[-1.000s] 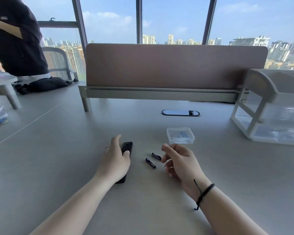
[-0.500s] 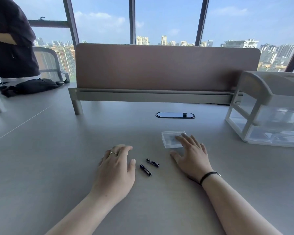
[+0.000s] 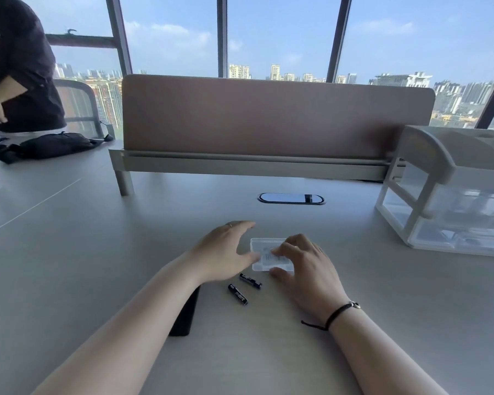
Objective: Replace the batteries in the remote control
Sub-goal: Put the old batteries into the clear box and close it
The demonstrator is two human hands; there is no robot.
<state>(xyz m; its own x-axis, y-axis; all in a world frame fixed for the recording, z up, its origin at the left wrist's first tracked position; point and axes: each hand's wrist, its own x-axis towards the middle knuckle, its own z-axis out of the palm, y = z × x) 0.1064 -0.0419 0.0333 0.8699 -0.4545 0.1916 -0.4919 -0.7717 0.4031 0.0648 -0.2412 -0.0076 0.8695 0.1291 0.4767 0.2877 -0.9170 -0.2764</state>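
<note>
Batteries point(image 3: 244, 287) between remote point(image 3: 185, 316) and box point(image 3: 271, 253)

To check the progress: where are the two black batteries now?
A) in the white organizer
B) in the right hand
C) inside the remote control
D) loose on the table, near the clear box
D: both batteries lie bare on the table, just in front of the clear box.

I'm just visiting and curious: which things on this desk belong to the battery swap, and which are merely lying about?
Part of the job:
small clear plastic box, held by both hands
two black batteries
black remote control

Lying about:
clear plastic drawer organiser
black bag
oval cable port
</note>
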